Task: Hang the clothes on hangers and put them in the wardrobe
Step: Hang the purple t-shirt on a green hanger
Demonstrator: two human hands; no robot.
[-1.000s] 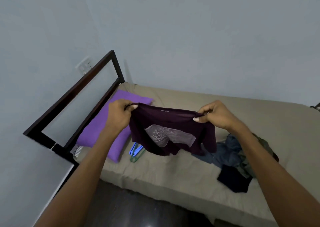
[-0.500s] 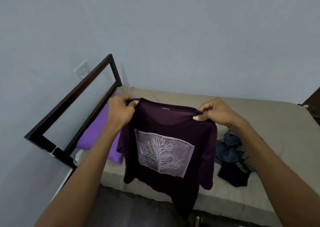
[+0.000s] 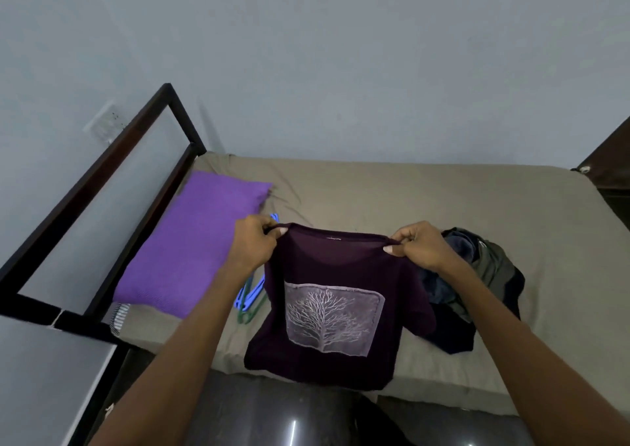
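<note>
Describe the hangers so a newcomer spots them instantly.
On the bed, find the purple pillow at its left end. The hangers lie between it and the held T-shirt, partly under the left forearm: thin blue and green plastic, unlike the fabric around.

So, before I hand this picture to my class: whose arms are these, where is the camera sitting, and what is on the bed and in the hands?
There is no machine here. A person wears one wide-angle camera on the head, looking forward and down, so the two bare arms reaching into the picture are the wearer's own.

The left hand and the right hand each pinch a shoulder of a dark purple T-shirt with a pale tree print, holding it spread out; its lower part appears to rest on the bed, which has a beige sheet.

On the bed lie a purple pillow to the left, blue and green hangers partly hidden beside the left forearm, and a crumpled pile of dark clothes to the right. No wardrobe clearly shows.
</note>
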